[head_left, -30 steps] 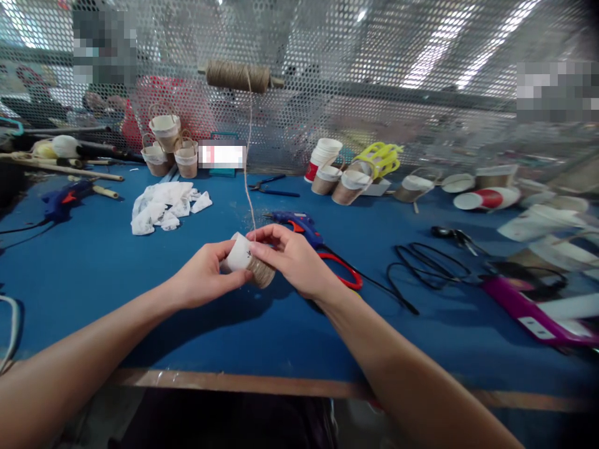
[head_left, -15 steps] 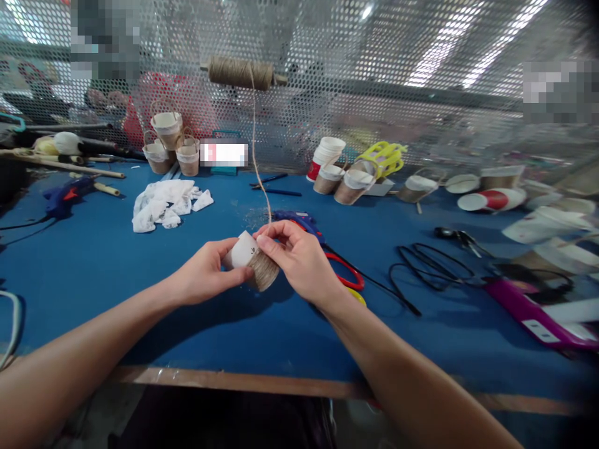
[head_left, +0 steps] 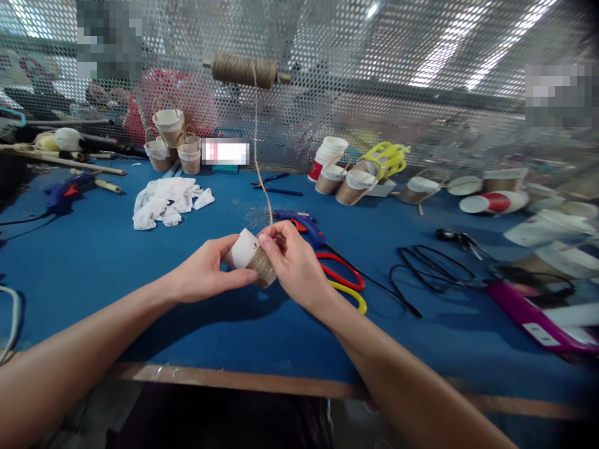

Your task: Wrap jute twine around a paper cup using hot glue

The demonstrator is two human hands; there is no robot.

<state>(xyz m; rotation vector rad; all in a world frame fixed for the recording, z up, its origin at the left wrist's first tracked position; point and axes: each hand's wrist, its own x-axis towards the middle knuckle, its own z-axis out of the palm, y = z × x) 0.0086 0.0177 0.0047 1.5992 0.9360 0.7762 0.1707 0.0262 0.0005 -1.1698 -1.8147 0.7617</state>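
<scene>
Low over the blue table, a white paper cup lies tilted between my hands. Brown twine is wound round its lower part. My left hand grips the cup from the left, its thumb along the near side. Thumb and fingers of my right hand pinch together at the cup's wall, where the loose twine strand comes down. That strand runs up to a twine spool on a rod at the mesh. The fingertips behind the cup are hidden.
Just beyond my right hand lie a blue glue gun and scissors with red and yellow handles. Crumpled white cloth is at left. Twine-covered cups stand at the back. Black cable loops at right.
The view has shifted slightly. My left thumb has slid a little to the right along the cup, and more of the scissors' yellow handle shows. Both hands keep their hold.
</scene>
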